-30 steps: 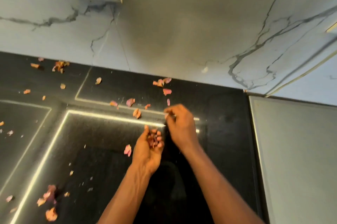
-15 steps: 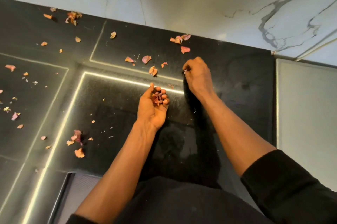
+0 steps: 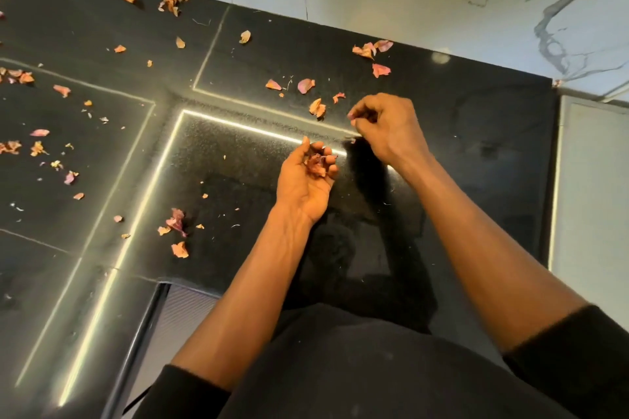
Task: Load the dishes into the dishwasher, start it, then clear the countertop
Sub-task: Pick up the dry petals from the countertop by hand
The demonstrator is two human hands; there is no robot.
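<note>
Dry peels (image 3: pixel 315 164) are resting in the cupped left hand (image 3: pixel 301 185), its fingers curling around them, above the black countertop (image 3: pixel 476 153). Just right, the right hand (image 3: pixel 391 130) is pressing its curled fingertips together; whether they hold anything cannot be told. Loose scraps (image 3: pixel 306 85) are lying far and left.

The left hand (image 3: pixel 302 182) lies palm up, its fingers (image 3: pixel 329 169) curled loosely round a small clump of papery pink scraps (image 3: pixel 316 164) cupped in the palm, thumb pointing away from the body. The right hand (image 3: pixel 391 129) is just beyond it and to its right, back of the hand up, wrist bent, fingertips (image 3: pixel 354 117) drawn together against the thumb; whether they pinch anything cannot be told. Both forearms are bare and reach forward, with black sleeves (image 3: pixel 578 354) pushed up near the elbows.
</note>
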